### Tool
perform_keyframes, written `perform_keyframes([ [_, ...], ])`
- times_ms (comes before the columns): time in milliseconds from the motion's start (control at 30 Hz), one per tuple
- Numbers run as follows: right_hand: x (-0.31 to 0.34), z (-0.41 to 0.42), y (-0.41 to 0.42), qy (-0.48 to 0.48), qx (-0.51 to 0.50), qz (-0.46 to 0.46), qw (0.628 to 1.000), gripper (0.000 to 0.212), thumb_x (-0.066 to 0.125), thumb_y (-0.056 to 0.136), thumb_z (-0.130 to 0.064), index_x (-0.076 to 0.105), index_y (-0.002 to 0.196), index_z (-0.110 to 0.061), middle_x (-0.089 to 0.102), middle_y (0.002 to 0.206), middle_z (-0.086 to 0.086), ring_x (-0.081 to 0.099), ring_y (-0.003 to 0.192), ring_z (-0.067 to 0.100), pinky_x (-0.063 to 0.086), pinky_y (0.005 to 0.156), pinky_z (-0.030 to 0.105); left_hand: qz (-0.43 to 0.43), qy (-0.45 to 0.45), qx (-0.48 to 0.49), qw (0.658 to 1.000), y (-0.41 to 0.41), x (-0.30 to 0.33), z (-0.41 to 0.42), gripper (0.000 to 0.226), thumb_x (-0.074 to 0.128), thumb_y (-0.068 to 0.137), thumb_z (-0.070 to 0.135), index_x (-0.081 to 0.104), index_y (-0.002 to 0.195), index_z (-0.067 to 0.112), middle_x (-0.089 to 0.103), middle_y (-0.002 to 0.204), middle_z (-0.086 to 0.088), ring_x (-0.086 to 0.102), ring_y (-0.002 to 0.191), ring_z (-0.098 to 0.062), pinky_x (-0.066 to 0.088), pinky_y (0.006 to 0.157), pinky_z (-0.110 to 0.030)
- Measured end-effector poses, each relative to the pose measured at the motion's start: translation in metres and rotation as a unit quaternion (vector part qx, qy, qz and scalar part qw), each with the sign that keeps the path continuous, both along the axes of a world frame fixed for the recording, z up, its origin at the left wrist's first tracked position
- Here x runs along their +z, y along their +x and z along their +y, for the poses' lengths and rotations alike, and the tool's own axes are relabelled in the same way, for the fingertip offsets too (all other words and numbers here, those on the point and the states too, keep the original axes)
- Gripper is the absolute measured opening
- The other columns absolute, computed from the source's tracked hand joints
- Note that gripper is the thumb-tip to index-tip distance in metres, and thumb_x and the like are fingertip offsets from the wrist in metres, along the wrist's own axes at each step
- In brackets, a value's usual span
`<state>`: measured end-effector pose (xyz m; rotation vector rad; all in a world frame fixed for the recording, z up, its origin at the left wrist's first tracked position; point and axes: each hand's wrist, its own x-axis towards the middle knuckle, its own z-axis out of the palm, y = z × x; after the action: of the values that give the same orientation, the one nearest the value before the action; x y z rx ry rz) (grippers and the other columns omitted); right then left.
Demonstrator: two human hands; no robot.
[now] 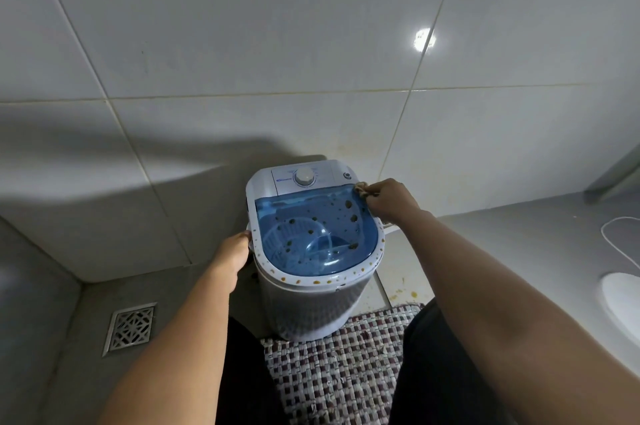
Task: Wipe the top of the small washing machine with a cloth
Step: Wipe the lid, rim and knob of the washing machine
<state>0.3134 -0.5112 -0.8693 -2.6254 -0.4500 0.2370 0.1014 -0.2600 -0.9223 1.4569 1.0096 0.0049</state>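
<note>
The small washing machine (311, 251) stands on the floor against the tiled wall (242, 44), its front edge over a woven checked mat (332, 372). A blue logo sits left of the white dial (304, 176), too small to read. The left hand (233, 253) curls around the machine's left rim, steadying it. The right hand (388, 199) is clenched on a bunched cloth (362, 188), pressed to the far right corner of the blue see-through lid (311, 237). Brown spots dot the lid and white rim. Open floor with a drain grate (131, 327) lies left; a grey ledge (519, 234) flanks the right.
</note>
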Motion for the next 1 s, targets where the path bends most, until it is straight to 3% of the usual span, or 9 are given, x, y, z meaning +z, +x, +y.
perform_keyframes([
  [100,0.003,-0.001,-0.003,0.020,0.002,0.008,1.000,0.027,0.063,0.090,-0.043,0.080,0.091,-0.022,0.074,0.074,-0.001,0.070,0.056,0.016,0.059,0.055,0.028,0.012,-0.003,0.007,1.000,0.000,0.002,-0.002,0.039,0.042,0.108,0.031,0.065,0.135,0.015,0.057,0.147,-0.011,0.050,0.138,-0.031,0.033,0.106,-0.047],
  [267,-0.001,-0.004,-0.006,0.021,0.002,0.011,1.000,0.030,0.065,0.090,-0.031,0.077,0.117,-0.026,0.076,0.094,0.000,0.071,0.072,0.017,0.062,0.069,0.033,0.006,0.003,-0.007,1.000,0.002,-0.003,0.003,0.036,0.043,0.106,0.031,0.070,0.124,0.015,0.065,0.137,-0.011,0.058,0.120,-0.027,0.037,0.093,-0.039],
  [433,-0.005,-0.012,-0.017,0.049,-0.019,0.020,0.998,0.028,0.064,0.091,-0.034,0.078,0.114,-0.026,0.076,0.098,0.002,0.070,0.082,0.023,0.062,0.080,0.039,0.020,-0.009,-0.009,1.000,0.000,-0.002,0.003,0.041,0.044,0.105,0.035,0.069,0.132,0.014,0.063,0.141,-0.009,0.055,0.133,-0.031,0.031,0.092,-0.042],
  [533,-0.007,-0.018,-0.026,0.061,-0.027,0.029,0.997,0.027,0.063,0.092,-0.035,0.078,0.112,-0.027,0.075,0.089,0.001,0.070,0.067,0.022,0.062,0.062,0.035,0.020,-0.015,-0.008,1.000,-0.001,0.003,0.000,0.041,0.043,0.106,0.033,0.067,0.135,0.015,0.062,0.143,-0.010,0.054,0.134,-0.031,0.031,0.093,-0.043],
  [600,-0.006,-0.022,-0.032,0.060,-0.031,0.030,0.997,0.026,0.063,0.093,-0.034,0.078,0.112,-0.026,0.072,0.081,0.001,0.067,0.057,0.020,0.055,0.049,0.027,0.025,-0.018,-0.004,1.000,-0.002,0.006,0.001,0.040,0.045,0.105,0.034,0.068,0.133,0.016,0.062,0.143,-0.009,0.055,0.133,-0.032,0.033,0.100,-0.047],
  [700,-0.007,-0.029,-0.042,0.073,-0.043,0.039,0.996,0.024,0.064,0.094,-0.032,0.078,0.113,-0.026,0.072,0.078,-0.001,0.064,0.051,0.019,0.052,0.046,0.025,0.029,-0.017,-0.010,0.999,-0.004,0.012,0.003,0.040,0.048,0.104,0.036,0.068,0.134,0.019,0.062,0.142,-0.008,0.056,0.132,-0.032,0.032,0.097,-0.047],
  [833,-0.012,-0.040,-0.058,0.111,-0.059,0.034,0.992,0.021,0.065,0.096,-0.029,0.079,0.112,-0.024,0.064,0.057,-0.008,0.056,0.034,0.015,0.046,0.039,0.021,0.035,-0.015,-0.019,0.999,-0.004,0.008,0.009,0.041,0.050,0.099,0.037,0.071,0.129,0.018,0.067,0.137,-0.009,0.060,0.127,-0.032,0.030,0.091,-0.045],
  [1000,-0.015,-0.051,-0.074,0.120,-0.066,0.038,0.990,0.022,0.064,0.097,-0.025,0.079,0.110,-0.018,0.064,0.054,0.000,0.057,0.032,0.016,0.045,0.038,0.021,0.038,0.006,-0.024,0.999,-0.006,0.017,0.004,0.041,0.046,0.102,0.029,0.067,0.133,0.011,0.067,0.134,-0.008,0.059,0.128,-0.031,0.032,0.090,-0.041],
])
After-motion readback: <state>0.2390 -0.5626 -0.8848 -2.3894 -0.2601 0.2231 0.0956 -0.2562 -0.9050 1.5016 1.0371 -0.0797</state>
